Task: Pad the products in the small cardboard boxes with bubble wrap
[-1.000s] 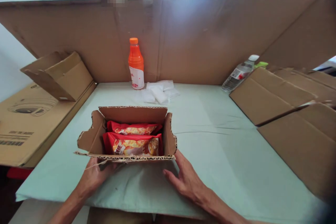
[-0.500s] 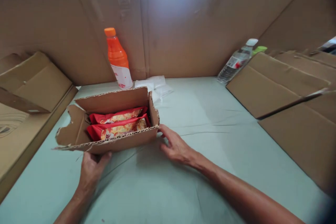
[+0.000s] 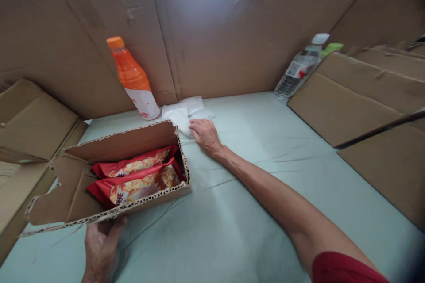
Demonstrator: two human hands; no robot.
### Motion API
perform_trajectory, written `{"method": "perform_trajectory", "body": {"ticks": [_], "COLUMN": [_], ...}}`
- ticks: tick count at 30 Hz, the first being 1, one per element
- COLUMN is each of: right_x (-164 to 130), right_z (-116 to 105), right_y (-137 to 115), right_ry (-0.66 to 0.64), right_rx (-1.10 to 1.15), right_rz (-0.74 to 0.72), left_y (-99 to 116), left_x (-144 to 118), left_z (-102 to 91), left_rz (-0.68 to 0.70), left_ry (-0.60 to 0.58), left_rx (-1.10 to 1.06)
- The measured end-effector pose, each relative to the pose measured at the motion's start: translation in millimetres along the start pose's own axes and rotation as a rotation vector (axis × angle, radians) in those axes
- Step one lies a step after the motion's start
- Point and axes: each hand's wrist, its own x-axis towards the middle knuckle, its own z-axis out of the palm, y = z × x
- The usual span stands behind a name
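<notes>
An open cardboard box [image 3: 146, 203] with ragged cut edges is tilted at the left of the table. Inside it lie two red snack bags [image 3: 133, 185] side by side. My left hand [image 3: 101, 243] grips the box from beneath its near side, with the fingertips hidden under it. Beyond the box's right end, my right hand [image 3: 206, 135] has bent fingers closed at the edge of a white plastic packet [image 3: 181, 119]. The packet lies flat near the back wall, among clear wrapping.
An orange bottle [image 3: 133, 77] leans near the back cardboard wall [image 3: 232, 53]. A clear water bottle [image 3: 300, 68] and a green-capped item [image 3: 332, 47] stand behind cardboard boxes [image 3: 352, 97] on the right. More cardboard [image 3: 43, 119] stands at the left, on the pale green table surface [image 3: 252, 124].
My right hand has left the box's right end and moved forward to the white packet. The box, still in my left hand, appears nearer and further left; the camera view has shifted too.
</notes>
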Motion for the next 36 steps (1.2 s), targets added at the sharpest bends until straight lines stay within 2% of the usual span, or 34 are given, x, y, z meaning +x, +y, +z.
{"method": "perform_trajectory", "body": {"ticks": [2,4,10,12,14,15,17,19,21,23,26,28,32,36], "right_x": [-2,-12,-72,-92,-109,-117,-130,-140,-146,-150,-160,-167,-178,-186], "right_z": [-7,-24,-102,-121,-127,-125,-110,-87,-61,-42,-29,-28,-30,-29], "right_y": [4,8,16,5,-15,-28,-53,-71,-80,-81,-80,-83,-90,-92], "right_ry": [0.119,0.179,0.239,0.323,0.360,0.321,0.130,-0.089,-0.225,-0.255,-0.225,-0.220,-0.226,-0.229], "right_rx": [0.126,0.160,0.189,0.086,-0.018,-0.036,-0.005,0.053,0.090,0.107,0.097,0.079,0.051,0.055], "right_rz": [0.093,0.153,0.348,0.342,0.236,0.163,0.019,-0.074,-0.108,-0.107,-0.100,-0.095,-0.038,-0.016], "left_y": [0,1,10,15,20,21,23,22,19,15,10,7,3,0], "left_x": [0,0,-5,-6,-7,-7,-7,-7,-7,-6,-4,-3,-3,-12], "left_z": [0.3,0.6,6.3,8.3,9.6,9.9,10.2,9.8,8.6,6.6,2.6,0.0,-2.3,-3.3], "left_rz": [-0.011,-0.022,0.007,0.010,0.014,0.018,0.031,0.040,0.033,0.014,-0.010,0.007,0.095,0.158], "left_ry": [-0.006,-0.019,-0.047,-0.070,-0.097,-0.103,-0.106,-0.106,-0.101,-0.080,-0.105,-0.112,-0.018,-0.009], "left_rx": [-0.003,-0.009,-0.088,-0.107,-0.123,-0.134,-0.153,-0.151,-0.123,-0.075,0.027,0.119,0.305,0.337]}}
